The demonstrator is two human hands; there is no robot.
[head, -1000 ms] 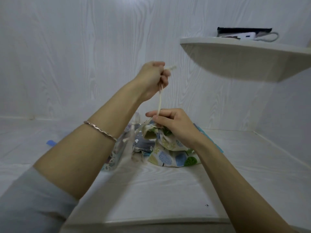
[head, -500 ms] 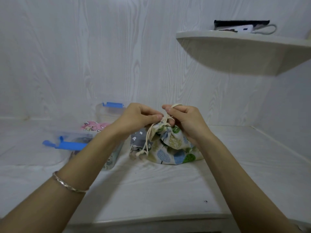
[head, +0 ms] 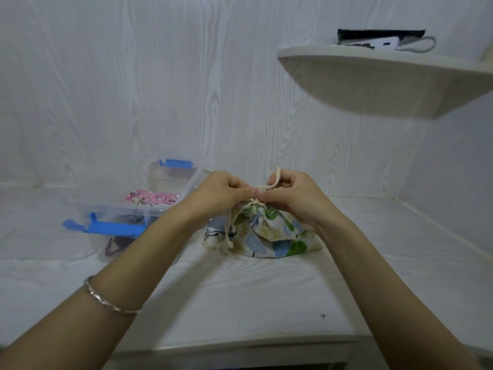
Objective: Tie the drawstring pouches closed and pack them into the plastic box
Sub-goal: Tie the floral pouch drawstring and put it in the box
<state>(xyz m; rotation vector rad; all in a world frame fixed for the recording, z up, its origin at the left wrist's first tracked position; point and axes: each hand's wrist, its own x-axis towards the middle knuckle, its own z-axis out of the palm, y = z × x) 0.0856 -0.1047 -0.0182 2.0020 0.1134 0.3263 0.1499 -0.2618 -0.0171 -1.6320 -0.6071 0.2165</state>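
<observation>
Both hands meet over the tree-print pouch (head: 269, 233), which sits toward the back middle of the counter (head: 266, 303). The left hand (head: 224, 193) and the right hand (head: 290, 198) each pinch the cream drawstring (head: 274, 180) just above the gathered mouth, and a loop of it stands up beside the right fingers. The left forearm, wearing a silver bracelet (head: 112, 303), crosses in front of a grey pouch (head: 213, 231) and hides most of it. Toward the back left edge lies the clear plastic box (head: 165, 188) with blue latches, holding a pink pouch (head: 154, 197). A corner shelf (head: 386, 76) overhangs the back right corner.
</observation>
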